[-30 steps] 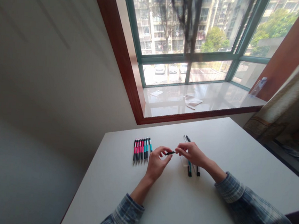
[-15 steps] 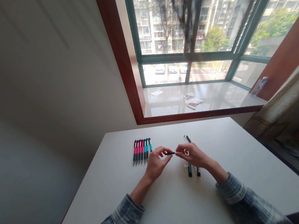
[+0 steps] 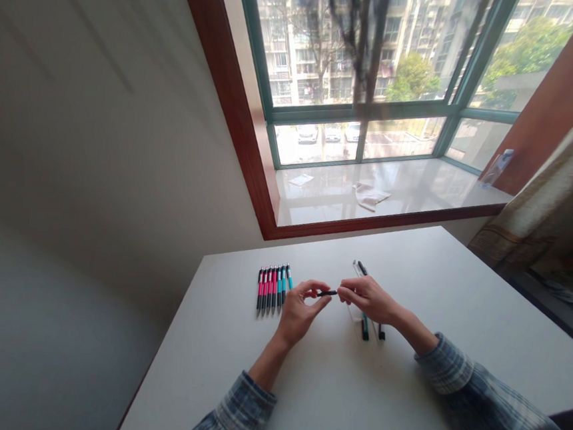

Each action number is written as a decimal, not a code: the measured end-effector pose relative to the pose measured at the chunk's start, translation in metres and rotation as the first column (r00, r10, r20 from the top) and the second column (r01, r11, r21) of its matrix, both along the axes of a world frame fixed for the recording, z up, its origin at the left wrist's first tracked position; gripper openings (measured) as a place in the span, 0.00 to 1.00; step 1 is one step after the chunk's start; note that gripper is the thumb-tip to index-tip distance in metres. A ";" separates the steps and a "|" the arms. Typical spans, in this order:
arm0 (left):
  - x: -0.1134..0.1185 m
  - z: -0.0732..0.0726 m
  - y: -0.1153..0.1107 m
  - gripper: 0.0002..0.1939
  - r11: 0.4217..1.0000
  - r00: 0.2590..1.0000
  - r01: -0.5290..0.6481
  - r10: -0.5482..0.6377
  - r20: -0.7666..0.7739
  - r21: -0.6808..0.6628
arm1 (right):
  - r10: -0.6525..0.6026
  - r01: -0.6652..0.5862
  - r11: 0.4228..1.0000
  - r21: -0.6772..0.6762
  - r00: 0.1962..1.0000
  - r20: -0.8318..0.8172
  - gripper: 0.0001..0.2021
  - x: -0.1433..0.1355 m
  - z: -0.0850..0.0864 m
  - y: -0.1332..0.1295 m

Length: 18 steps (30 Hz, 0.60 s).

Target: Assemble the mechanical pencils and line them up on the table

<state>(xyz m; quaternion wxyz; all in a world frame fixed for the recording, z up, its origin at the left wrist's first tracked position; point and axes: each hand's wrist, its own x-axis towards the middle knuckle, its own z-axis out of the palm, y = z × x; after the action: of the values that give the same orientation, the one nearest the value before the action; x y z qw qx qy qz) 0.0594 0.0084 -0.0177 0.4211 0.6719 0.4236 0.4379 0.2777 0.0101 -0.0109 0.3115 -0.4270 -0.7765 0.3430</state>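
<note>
My left hand (image 3: 298, 315) pinches a short black pen barrel part (image 3: 327, 293) between thumb and fingers, above the white table. At the right end of that part, my right hand (image 3: 367, 297) has its thumb and fingertips pressed together; what lies between them is hidden. Under and beside the right hand lie loose pen pieces, among them a teal and black barrel (image 3: 365, 327) and a black-ended clear piece (image 3: 381, 332). Left of my left hand, several pens (image 3: 270, 290) with pink or teal barrels and black grips lie in a neat row.
The white table (image 3: 331, 393) meets the wall on the left and the window sill (image 3: 317, 208) at the back. A cloth (image 3: 370, 195) and a paper (image 3: 301, 179) lie on the sill, with a clear bottle (image 3: 496, 168) at its right. A curtain (image 3: 533, 196) hangs at the right.
My right fingertips have closed further over the right end of the black part, covering the pale tip seen before. The left hand keeps its hold, and the pen row stays put.
</note>
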 end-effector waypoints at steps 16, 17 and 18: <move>0.003 -0.010 0.006 0.19 0.924 0.909 0.014 0.147 0.389 -0.383 | -0.204 0.184 0.965 0.187 0.974 0.094 0.20 0.007 0.010 -0.011; 0.003 -0.009 0.007 0.19 0.918 0.920 0.006 0.150 0.363 -0.397 | -0.237 0.209 0.955 0.211 0.965 0.113 0.24 0.013 0.013 -0.015; 0.002 -0.009 0.006 0.19 0.914 0.927 0.004 0.149 0.344 -0.406 | -0.256 0.220 0.948 0.230 0.957 0.139 0.27 0.019 0.015 -0.020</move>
<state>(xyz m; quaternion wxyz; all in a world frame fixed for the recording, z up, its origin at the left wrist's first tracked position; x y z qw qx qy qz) 0.0613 0.0147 -0.0267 0.6045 0.4610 0.4425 0.4757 0.2965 -0.0096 0.0040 0.3283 -0.5093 -0.7747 0.1809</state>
